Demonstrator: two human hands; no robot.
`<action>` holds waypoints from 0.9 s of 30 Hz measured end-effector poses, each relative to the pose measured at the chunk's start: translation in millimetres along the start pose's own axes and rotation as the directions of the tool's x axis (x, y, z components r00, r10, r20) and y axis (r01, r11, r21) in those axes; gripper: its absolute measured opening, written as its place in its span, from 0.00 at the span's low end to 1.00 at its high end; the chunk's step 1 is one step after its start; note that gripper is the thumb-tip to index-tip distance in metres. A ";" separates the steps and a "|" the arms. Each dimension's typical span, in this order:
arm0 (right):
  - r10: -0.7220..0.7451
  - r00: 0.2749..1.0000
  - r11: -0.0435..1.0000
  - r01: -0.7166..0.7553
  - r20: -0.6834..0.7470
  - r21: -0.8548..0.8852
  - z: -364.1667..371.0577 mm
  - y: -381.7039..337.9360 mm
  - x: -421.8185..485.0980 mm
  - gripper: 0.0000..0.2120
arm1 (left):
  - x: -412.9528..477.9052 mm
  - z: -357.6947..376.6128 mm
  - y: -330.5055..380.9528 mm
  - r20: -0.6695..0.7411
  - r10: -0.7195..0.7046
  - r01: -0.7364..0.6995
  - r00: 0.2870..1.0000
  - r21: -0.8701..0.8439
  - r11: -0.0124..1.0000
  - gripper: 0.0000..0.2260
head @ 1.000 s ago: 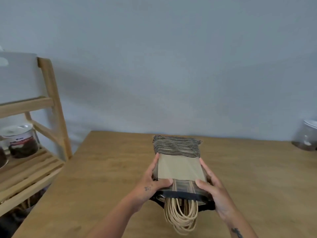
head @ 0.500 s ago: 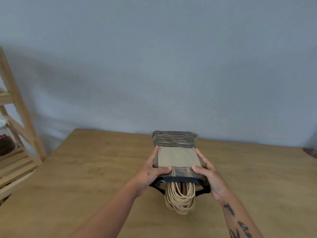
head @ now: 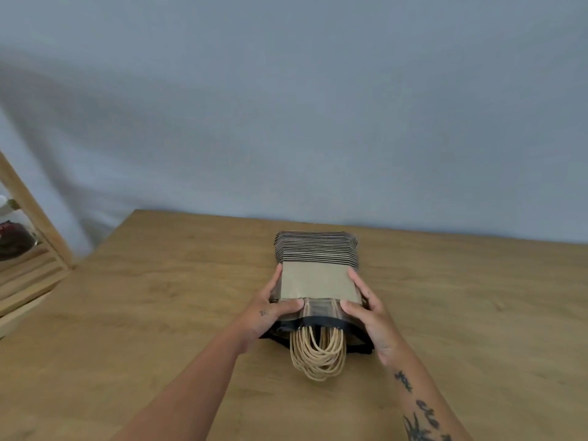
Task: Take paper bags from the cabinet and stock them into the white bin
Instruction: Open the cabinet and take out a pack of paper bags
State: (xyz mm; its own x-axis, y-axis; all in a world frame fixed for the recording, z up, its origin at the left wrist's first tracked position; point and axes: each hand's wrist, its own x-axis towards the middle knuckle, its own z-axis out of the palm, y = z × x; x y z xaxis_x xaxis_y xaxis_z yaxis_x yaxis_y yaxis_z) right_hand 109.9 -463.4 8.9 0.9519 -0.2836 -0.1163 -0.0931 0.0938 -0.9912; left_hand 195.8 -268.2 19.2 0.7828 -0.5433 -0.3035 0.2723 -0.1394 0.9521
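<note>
Pack of paper bags [head: 316,280] lies flat on the wooden table [head: 159,313], long axis running 12 to 6 o'clock, a bit right of frame centre. Bags are kraft brown, stacked, inside a clear wrapper with a black band near the 6 o'clock end. Stacked folded edges show as dark stripes at the 12 o'clock end, close to the table's far edge and the grey wall [head: 286,106]. Twisted paper handles [head: 318,354] spill out of the wrapper at 6 o'clock, toward the person, resting on the table.

Left hand [head: 270,313] clamps the pack's 9 o'clock side: fingers along the edge, thumb laid over the top face near the band. Right hand [head: 369,313] mirrors it on the 3 o'clock side, thumb on top, fingers wrapped down the side. Both partly curled and gripping the pack, which sits directly between them. Both grip the near half; the striped far end is free.

Cannot tell if the pack is lifted or resting; it looks in contact with the table.

Wooden shelf unit [head: 28,249] at 9 o'clock of the frame, well apart from the pack, with a dark jar [head: 14,240] on it, partly cut off.
</note>
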 end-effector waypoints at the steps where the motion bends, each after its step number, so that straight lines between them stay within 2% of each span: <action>1: -0.007 1.000 1.000 0.007 0.000 0.002 -1.0 2.0 1.4 0.30 | 0.2 0.5 -0.8 -0.004 0.000 0.000 1.000 0.000 1.000 0.42; 9: -0.022 1.000 1.000 0.022 -0.013 -0.012 0.3 8.2 1.6 0.29 | -5.6 11.0 -3.1 -0.092 0.010 -0.008 0.996 0.024 1.000 0.38; 12: -0.042 0.997 0.993 0.035 -0.058 -0.115 6.9 2.7 -10.6 0.28 | -21.9 15.0 -2.3 -0.149 0.031 -0.018 0.988 0.087 0.996 0.35; 15: -0.101 0.978 0.968 0.055 -0.183 -0.243 20.1 -2.1 -33.7 0.26 | -47.3 11.6 -4.9 -0.201 0.033 0.004 0.979 0.179 0.984 0.33; 19: -0.130 0.945 0.943 0.024 -0.299 -0.333 34.0 0.0 -71.1 0.26 | -91.0 -6.4 -18.9 -0.194 0.101 -0.012 0.976 0.412 0.911 0.33; 22: -0.127 0.935 0.910 -0.023 -0.331 -0.414 48.4 1.0 -107.3 0.22 | -127.6 -25.5 -29.2 -0.203 0.101 -0.010 0.974 0.407 0.913 0.33; 27: -0.160 0.933 0.927 0.029 -0.323 -0.373 101.0 7.1 -194.4 0.17 | -202.2 -61.3 -56.7 -0.153 0.113 -0.033 0.982 0.448 0.894 0.30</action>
State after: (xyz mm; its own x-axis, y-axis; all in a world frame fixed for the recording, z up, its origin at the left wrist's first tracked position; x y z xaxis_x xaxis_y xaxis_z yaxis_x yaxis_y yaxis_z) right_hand -46.3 -311.2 30.8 0.8082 -0.5881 0.0294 -0.1674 -0.2774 -0.9461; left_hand 56.4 -99.7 24.3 0.8850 -0.4222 -0.1965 -0.0327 -0.4773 0.8781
